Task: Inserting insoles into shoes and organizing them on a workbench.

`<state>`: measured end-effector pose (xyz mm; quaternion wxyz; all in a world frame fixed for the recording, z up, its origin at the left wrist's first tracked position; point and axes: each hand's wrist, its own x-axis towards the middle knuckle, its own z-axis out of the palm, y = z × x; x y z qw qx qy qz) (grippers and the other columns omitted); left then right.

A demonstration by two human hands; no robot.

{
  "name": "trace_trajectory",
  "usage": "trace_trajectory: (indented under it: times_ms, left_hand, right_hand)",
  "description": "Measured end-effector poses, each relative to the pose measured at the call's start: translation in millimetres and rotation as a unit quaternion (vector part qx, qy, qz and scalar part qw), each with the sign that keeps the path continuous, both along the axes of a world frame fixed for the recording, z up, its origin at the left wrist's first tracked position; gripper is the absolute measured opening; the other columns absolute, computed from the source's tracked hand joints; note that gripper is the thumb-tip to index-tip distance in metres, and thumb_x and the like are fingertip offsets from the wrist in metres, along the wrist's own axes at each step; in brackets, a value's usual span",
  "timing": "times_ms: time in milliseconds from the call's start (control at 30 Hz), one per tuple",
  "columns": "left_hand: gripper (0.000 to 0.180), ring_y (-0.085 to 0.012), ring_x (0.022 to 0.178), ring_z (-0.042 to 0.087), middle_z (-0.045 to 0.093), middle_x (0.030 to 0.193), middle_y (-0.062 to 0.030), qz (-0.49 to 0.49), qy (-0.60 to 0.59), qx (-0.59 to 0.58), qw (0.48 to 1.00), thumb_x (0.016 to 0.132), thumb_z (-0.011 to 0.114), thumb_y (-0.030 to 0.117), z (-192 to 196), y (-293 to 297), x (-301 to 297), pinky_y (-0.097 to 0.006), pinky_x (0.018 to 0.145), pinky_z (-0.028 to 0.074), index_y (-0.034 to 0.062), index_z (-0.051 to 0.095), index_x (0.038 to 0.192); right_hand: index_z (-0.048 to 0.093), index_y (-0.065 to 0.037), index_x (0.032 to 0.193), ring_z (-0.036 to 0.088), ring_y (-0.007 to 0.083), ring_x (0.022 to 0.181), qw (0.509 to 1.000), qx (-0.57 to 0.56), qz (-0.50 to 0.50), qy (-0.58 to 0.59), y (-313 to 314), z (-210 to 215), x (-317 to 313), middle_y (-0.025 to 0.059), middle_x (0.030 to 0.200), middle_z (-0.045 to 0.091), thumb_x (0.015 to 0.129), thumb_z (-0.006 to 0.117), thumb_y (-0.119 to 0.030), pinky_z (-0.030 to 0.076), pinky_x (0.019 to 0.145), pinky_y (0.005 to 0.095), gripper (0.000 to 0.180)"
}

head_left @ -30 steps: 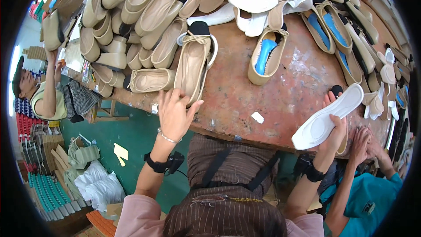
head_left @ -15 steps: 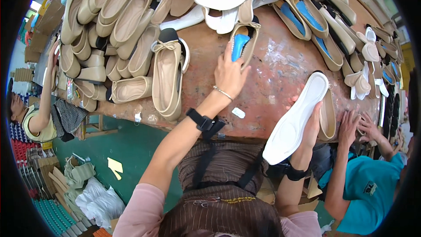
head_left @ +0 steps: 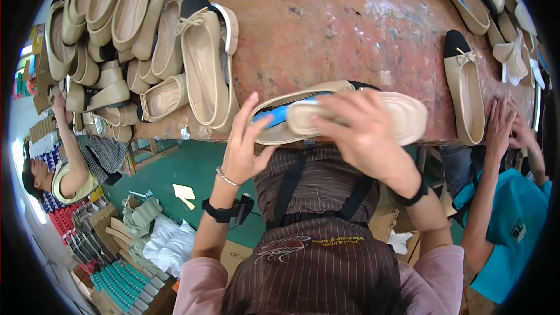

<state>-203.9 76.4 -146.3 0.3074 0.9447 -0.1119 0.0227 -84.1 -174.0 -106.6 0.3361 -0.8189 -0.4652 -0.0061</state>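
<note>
Worn reddish-brown worktable (head_left: 315, 35) fills the upper half of my head view, its top scuffed and flecked with pale marks, with green floor (head_left: 204, 157) below its near edge. I find the beige flat shoe (head_left: 318, 87) lying sideways at that edge, heel toward my left, black toe toward my right, with a blue lining (head_left: 279, 115) and dark edging showing inside its opening. I record the left hand (head_left: 242, 146) closed about the heel end, fingers over the opening and thumb low at the near side. I record the right hand (head_left: 361, 131), partly blurred, clamped on a beige insole (head_left: 410, 118); the insole's narrower end lies over the shoe's opening, and I cannot tell whether the two touch. Both hands are near each other but apart. At left I note a pile of beige shoes (head_left: 111, 23); at right, a bow-trimmed shoe (head_left: 466, 99) with a black toe stands apart on the tabletop, just beside a co-worker's hands (head_left: 504, 122). Another person (head_left: 70, 172) reaches upward at far left. A white bag (head_left: 169, 245) lies on the floor.
</note>
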Motion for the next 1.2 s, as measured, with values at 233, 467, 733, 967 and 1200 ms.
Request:
trace_trajectory:
  times_ms: [233, 467, 733, 967, 1200]
  left_hand:
    - [0.124, -0.0442, 0.132, 0.043, 0.028, 0.152, -0.0303, 0.124, -0.092, -0.166, 0.974, 0.06, 0.094, 0.035, -33, -22, 1, -0.051, 0.108, 0.042, 0.0064, 0.017, 0.152]
    - [0.135, -0.0439, 0.131, 0.044, 0.03, 0.15, -0.0303, 0.108, -0.144, -0.214, 0.96, 0.062, 0.093, 0.044, -54, -17, -3, -0.052, 0.106, 0.042, 0.0074, 0.0, 0.153]
    - [0.128, -0.0443, 0.131, 0.045, 0.034, 0.149, -0.0293, 0.109, -0.109, -0.224, 0.962, 0.059, 0.092, 0.049, -50, -11, -2, -0.051, 0.107, 0.041, -0.0005, 0.017, 0.151]
    - [0.068, -0.045, 0.131, 0.045, 0.04, 0.145, -0.0306, 0.085, -0.102, -0.209, 0.969, 0.087, 0.066, 0.046, -31, -9, 7, -0.05, 0.107, 0.04, 0.0011, 0.047, 0.135]
    - [0.028, -0.0426, 0.119, 0.054, 0.052, 0.132, -0.0289, 0.16, -0.105, -0.241, 0.951, 0.093, 0.051, 0.026, -29, -20, 8, -0.047, 0.103, 0.042, 0.0003, 0.05, 0.105]
  right_hand:
    - [0.075, -0.006, 0.094, 0.059, 0.0237, 0.106, 0.993, 0.041, 0.021, 0.109, 53, -30, -13, 0.0064, 0.109, 0.066, 0.064, 0.071, -0.01, 0.043, 0.095, 0.0369, 0.031]
    - [0.073, -0.003, 0.092, 0.057, 0.0265, 0.108, 0.99, 0.037, 0.054, 0.125, 69, -41, -14, 0.0095, 0.108, 0.063, 0.063, 0.071, -0.011, 0.044, 0.095, 0.039, 0.03]
    - [0.071, -0.001, 0.102, 0.056, 0.0292, 0.115, 0.99, -0.029, 0.067, 0.12, 69, -44, -18, 0.0118, 0.117, 0.06, 0.069, 0.067, -0.013, 0.046, 0.098, 0.0396, 0.035]
    - [0.067, -0.004, 0.117, 0.052, 0.0272, 0.13, 0.962, -0.05, 0.233, 0.133, 80, -54, -12, 0.0114, 0.134, 0.06, 0.076, 0.064, -0.014, 0.038, 0.113, 0.0387, 0.042]
    - [0.074, -0.006, 0.109, 0.056, 0.0216, 0.127, 0.99, -0.131, 0.049, 0.021, 59, -39, -37, 0.0112, 0.133, 0.062, 0.083, 0.057, -0.018, 0.031, 0.117, 0.0393, 0.033]
